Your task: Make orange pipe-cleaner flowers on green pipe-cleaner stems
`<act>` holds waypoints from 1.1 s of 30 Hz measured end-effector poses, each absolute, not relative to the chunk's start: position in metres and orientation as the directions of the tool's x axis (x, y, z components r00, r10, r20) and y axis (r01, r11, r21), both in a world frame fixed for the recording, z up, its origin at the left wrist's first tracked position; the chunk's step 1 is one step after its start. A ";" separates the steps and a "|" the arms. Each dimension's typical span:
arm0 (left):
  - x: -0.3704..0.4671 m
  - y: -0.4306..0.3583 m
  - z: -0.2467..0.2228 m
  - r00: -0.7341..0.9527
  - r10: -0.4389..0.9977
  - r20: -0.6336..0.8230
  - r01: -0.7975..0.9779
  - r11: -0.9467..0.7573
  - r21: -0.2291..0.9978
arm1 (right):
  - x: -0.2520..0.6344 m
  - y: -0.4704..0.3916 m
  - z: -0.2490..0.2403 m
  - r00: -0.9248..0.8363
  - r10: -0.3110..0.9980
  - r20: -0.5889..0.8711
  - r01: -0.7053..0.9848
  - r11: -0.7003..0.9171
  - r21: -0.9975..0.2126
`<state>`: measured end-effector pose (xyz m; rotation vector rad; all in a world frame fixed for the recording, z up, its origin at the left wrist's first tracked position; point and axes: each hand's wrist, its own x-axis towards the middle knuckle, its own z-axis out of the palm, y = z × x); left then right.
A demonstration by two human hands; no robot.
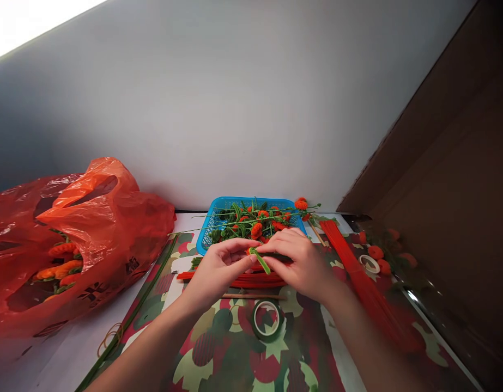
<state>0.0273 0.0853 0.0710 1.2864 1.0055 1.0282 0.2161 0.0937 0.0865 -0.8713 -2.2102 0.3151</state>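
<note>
My left hand (pixel 224 267) pinches a short green chenille stem (pixel 262 262) between thumb and fingertips, with a bit of orange at its upper end. From the other side, the fingers of my right hand (pixel 298 260) close on the same small piece. Under both hands lies a bundle of red chenille stems (pixel 238 281), partly hidden. Just behind them stands a blue plastic basket (pixel 202 234) filled with small orange chenille pumpkins (pixel 256 231) and green curled stems. Nearer to me, a roll of dark green tape (pixel 257 326) rests on the patterned sheet.
A red plastic bag (pixel 124 228) holding orange pieces (pixel 61 269) bulges at left. Long green stems (pixel 153 280) lie beside it. At right are another red stem bundle (pixel 347 261) and a tape roll (pixel 369 264). A thin wooden stick (pixel 255 296) lies in front of my hands.
</note>
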 end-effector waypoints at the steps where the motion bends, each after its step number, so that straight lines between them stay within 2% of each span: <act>1: 0.028 0.086 0.070 0.249 0.969 0.009 -0.004 -0.009 1.000 | 0.216 0.094 0.086 -0.511 0.670 0.538 0.514 0.740 -0.434; 4: 0.029 0.086 0.066 0.231 0.970 0.081 0.107 -0.108 0.988 | 0.217 0.093 0.088 -0.511 0.700 0.498 0.608 0.704 -0.366; 6: 0.031 0.086 0.063 0.212 0.964 0.158 0.245 -0.209 0.947 | 0.215 0.090 0.090 -0.511 0.741 0.434 0.683 0.657 -0.317; 9: 0.033 0.083 0.057 0.236 0.903 0.358 0.479 -0.429 0.766 | 0.208 0.081 0.093 -0.479 0.816 0.324 0.770 0.567 -0.292; 12: 0.034 0.082 0.051 0.329 0.806 0.492 0.601 -0.580 0.550 | 0.198 0.071 0.095 -0.384 0.899 0.211 0.821 0.437 -0.367; 15: 0.035 0.083 0.048 0.402 0.787 0.468 0.634 -0.608 0.478 | 0.194 0.070 0.094 -0.280 0.956 0.090 0.816 0.286 -0.503; 16: 0.035 0.084 0.048 0.412 0.800 0.436 0.624 -0.597 0.504 | 0.195 0.071 0.092 -0.262 0.963 0.061 0.794 0.251 -0.554; 18: 0.033 0.086 0.050 0.415 0.849 0.328 0.564 -0.523 0.639 | 0.200 0.077 0.089 -0.257 0.965 0.045 0.726 0.223 -0.650; 21: 0.031 0.088 0.056 0.407 0.908 0.102 0.340 -0.254 0.905 | 0.210 0.087 0.085 -0.267 0.958 0.107 0.616 0.255 -0.745; 22: 0.030 0.089 0.058 0.405 0.913 0.046 0.256 -0.161 0.953 | 0.213 0.090 0.085 -0.271 0.951 0.151 0.586 0.287 -0.758; 24: 0.029 0.089 0.061 0.398 0.917 -0.019 0.128 -0.035 0.991 | 0.217 0.093 0.086 -0.289 0.928 0.234 0.530 0.359 -0.768; 26: 0.030 0.089 0.064 0.381 0.924 -0.039 0.069 0.014 0.998 | 0.219 0.093 0.089 -0.311 0.910 0.273 0.496 0.401 -0.771; 30: 0.029 0.087 0.066 0.331 0.943 -0.027 -0.020 0.035 0.999 | 0.223 0.089 0.101 -0.503 0.827 0.251 0.454 0.499 -0.738; 33: 0.027 0.086 0.065 0.421 0.905 -0.067 -0.065 0.104 0.992 | 0.226 0.087 0.107 -0.599 0.763 0.246 0.408 0.554 -0.726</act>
